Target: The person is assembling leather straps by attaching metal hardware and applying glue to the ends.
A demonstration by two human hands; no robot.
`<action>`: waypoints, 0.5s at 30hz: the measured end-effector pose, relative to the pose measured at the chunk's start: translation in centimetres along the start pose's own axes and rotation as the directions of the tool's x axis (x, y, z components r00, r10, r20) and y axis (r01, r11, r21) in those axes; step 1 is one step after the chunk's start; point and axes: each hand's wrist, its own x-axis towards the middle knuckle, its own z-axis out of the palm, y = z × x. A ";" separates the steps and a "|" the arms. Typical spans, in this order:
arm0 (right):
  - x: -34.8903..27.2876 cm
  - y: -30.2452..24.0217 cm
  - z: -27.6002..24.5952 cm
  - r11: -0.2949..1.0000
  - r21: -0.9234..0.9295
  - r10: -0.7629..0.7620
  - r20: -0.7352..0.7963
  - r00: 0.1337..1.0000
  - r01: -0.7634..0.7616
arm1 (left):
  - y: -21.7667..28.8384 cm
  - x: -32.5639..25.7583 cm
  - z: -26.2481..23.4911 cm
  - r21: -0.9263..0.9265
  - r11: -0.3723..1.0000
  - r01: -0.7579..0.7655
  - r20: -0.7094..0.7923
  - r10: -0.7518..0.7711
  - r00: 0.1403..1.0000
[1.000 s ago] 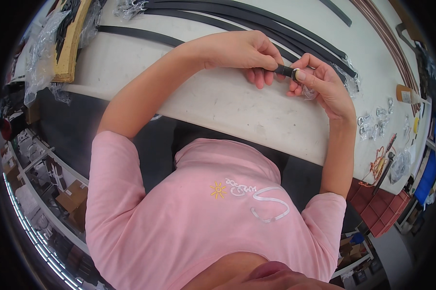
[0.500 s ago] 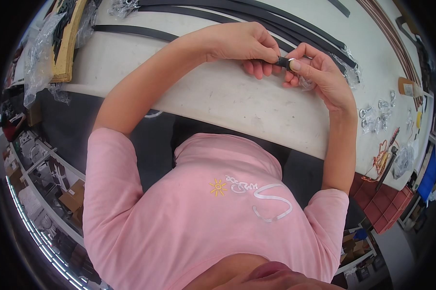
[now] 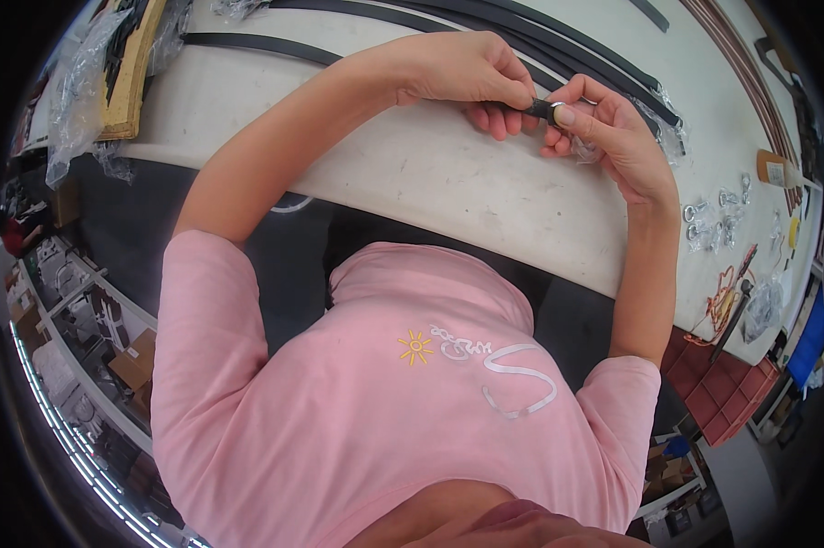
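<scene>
The room has a big white table (image 3: 485,196) that goes across the top part of the view. Think of the whole view as a clock. At 1 o'clock, a short bit of a black strap (image 3: 539,109) shows between two hands, just above the table in this view. I can't tell if the strap touches it. The left hand (image 3: 477,75) comes in from the 11 o'clock side and pinches the strap with its thumb and fingers. The right hand (image 3: 620,142) squeezes the other end between thumb and finger, where a small shiny ring (image 3: 553,111) shows by the thumb. Crinkly clear plastic (image 3: 587,153) peeks out under the right hand.

Right behind the hands, also at 1 o'clock, lie more long black straps (image 3: 572,61) in a bunch. One lone strap (image 3: 257,42) lies apart at 11 o'clock. Near 3 o'clock there are silver metal clips (image 3: 690,213) in clear wraps, then an orange cord (image 3: 722,300) and a puffy clear bag (image 3: 764,309). At 10 o'clock sits a yellow wooden tray (image 3: 124,117) with black bits in it. A dark red crate (image 3: 722,388) is at 4 o'clock, and a brown cardboard box (image 3: 134,363) is at 8 o'clock.
</scene>
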 end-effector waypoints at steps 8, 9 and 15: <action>-0.1 0.1 0.0 1.000 0.005 0.007 0.000 1.000 -0.007 | -0.7 0.1 0.8 -0.003 0.999 -0.054 -0.048 0.054 0.997; -0.1 0.1 -0.1 1.000 0.007 0.004 0.004 1.000 -0.004 | -0.6 0.0 1.1 0.056 0.996 -0.075 -0.055 0.078 0.995; -0.1 0.1 -0.1 1.000 0.008 0.003 0.004 1.000 -0.003 | -0.4 -0.1 0.4 0.077 0.994 -0.073 -0.013 0.074 0.997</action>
